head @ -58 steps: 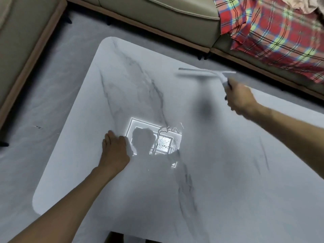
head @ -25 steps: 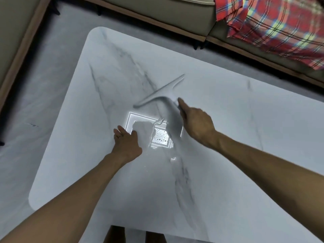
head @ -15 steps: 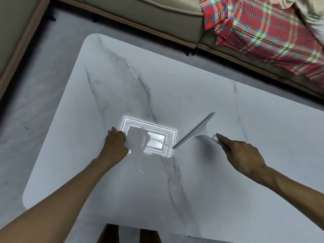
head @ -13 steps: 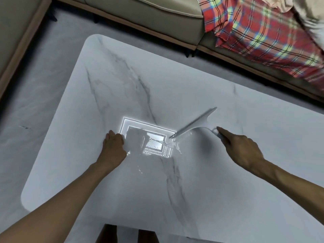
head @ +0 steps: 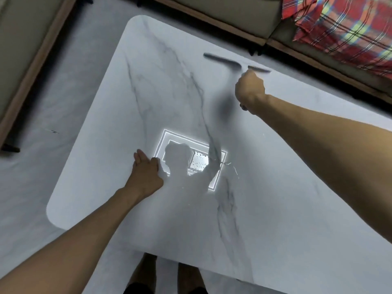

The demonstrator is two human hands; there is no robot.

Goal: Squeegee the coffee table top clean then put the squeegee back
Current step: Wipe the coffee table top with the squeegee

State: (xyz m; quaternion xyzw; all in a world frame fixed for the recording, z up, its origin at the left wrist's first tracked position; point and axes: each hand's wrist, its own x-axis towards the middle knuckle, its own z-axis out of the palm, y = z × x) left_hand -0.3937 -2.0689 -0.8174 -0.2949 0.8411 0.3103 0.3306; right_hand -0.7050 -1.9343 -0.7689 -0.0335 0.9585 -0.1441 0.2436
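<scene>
Lying flat on the tabletop, palm down with fingers stretched out and open, left hand gripping nothing, pressing the white marble with grey veins just left of a bright rectangular ceiling-light reflection speckled with droplets. Reaching toward the far edge, right hand closing in a fist around the squeegee handle. Showing as a long, thin dark blade, running almost level along the far side of the tabletop, blurring badly; touching the marble or hovering just above it, hard telling. Hiding most of the handle inside the fist, only a dark end poking out below the wrist. Lying cut off at top right, plaid blanket on the sofa.
</scene>
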